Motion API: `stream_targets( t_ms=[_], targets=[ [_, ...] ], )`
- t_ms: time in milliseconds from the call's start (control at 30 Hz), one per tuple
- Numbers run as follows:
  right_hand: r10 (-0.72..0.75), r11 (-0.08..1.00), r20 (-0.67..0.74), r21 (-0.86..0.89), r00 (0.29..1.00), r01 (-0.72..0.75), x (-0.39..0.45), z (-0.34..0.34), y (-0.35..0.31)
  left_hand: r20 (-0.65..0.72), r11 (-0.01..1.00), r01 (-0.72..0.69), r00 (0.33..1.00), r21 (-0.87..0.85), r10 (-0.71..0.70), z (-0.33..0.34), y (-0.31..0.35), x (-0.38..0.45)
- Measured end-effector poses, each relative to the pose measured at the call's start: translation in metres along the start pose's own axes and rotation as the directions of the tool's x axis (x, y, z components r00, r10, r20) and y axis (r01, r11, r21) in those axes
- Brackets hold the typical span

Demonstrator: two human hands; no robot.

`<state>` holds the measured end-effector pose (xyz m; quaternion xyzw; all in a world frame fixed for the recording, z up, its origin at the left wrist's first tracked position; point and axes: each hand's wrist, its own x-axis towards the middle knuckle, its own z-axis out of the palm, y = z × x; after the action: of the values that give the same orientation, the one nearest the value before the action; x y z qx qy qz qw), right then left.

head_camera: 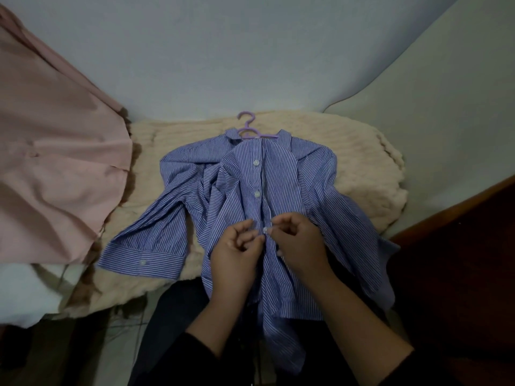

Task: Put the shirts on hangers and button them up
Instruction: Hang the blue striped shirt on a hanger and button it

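Your left hand (235,250): fingers curled, pinching the shirt's front edge just left of the third button.
Your right hand (299,243): thumb and forefinger pinch the third button (266,229) at the shirt's front opening, right beside your left hand.
Shirt (239,190): blue with white stripes, lying front up on the blanket, its hem hanging over the blanket's near edge toward you; two buttons above your hands look fastened.
Sleeve cuff (142,261): spread out left of your hands, one button showing.
Blanket (362,162): cream and fluffy, under the shirt.
Hanger (248,129): purple, its hook sticking out of the shirt's collar, beyond the buttons.
Pink cloth (55,162): left of the shirt, overlapping the blanket's left edge.
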<state>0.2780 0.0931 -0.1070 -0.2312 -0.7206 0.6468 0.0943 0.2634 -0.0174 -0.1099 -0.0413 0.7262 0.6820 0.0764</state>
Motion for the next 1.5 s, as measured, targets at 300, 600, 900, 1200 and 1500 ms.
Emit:
stream_targets(
  t_ms=[300, 600, 900, 1200, 1500],
  targets=[
    [-0.018, 0.999, 0.043, -0.041, 0.999, 0.020, 0.001, -0.003, -0.001, 0.004, 1.000, -0.015, 1.000, 0.006, 0.015, -0.002, -0.003, 0.002],
    [-0.014, 0.983, 0.026, -0.183, 1.000, 0.019, 0.001, -0.002, -0.001, 0.060, 0.997, -0.073, 0.996, 0.018, 0.072, 0.004, -0.008, 0.011],
    [-0.022, 0.978, 0.028, -0.205, 0.999, 0.028, 0.007, -0.001, 0.007, 0.117, 1.000, -0.006, 0.993, -0.009, 0.007, 0.001, -0.017, 0.015],
    [-0.087, 0.960, 0.170, -0.249, 0.982, 0.128, 0.015, -0.007, 0.011, 0.189, 0.977, 0.183, 0.969, -0.109, -0.160, -0.005, -0.018, 0.029],
    [0.126, 0.980, 0.287, -0.185, 0.950, -0.074, 0.019, -0.010, 0.014, 0.246, 0.937, 0.321, 0.928, -0.140, -0.281, -0.012, -0.030, 0.036]
  ],
)
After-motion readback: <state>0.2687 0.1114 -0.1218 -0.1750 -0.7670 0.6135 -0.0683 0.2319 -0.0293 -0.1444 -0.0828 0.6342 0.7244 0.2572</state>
